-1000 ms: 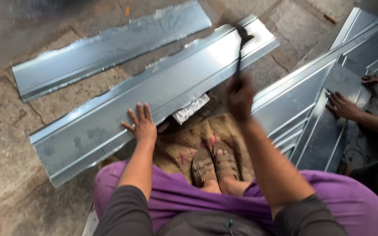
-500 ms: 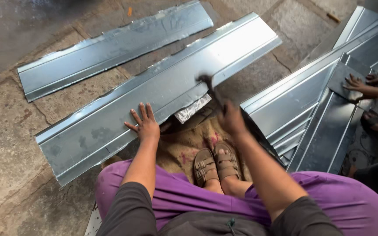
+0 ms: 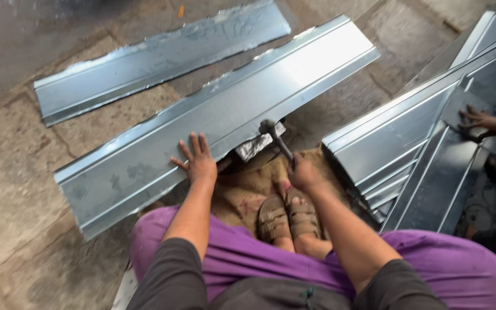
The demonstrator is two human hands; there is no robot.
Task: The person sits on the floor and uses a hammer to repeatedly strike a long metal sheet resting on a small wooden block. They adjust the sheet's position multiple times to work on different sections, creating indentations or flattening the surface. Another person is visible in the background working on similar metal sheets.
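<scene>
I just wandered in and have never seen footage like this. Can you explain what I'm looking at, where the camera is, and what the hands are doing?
There is no machine here. The camera sits on a person's head and looks down, so you see their own arms, purple-clad knees and sandalled feet. They sit on a stone floor. The left hand lies flat on a long folded sheet-metal strip. The right hand grips a hammer, its head at the strip's near edge, where a small metal block sits on burlap sacking. A second strip lies farther off. On the right is a stack of similar metal sections, where another person's hand rests.
</scene>
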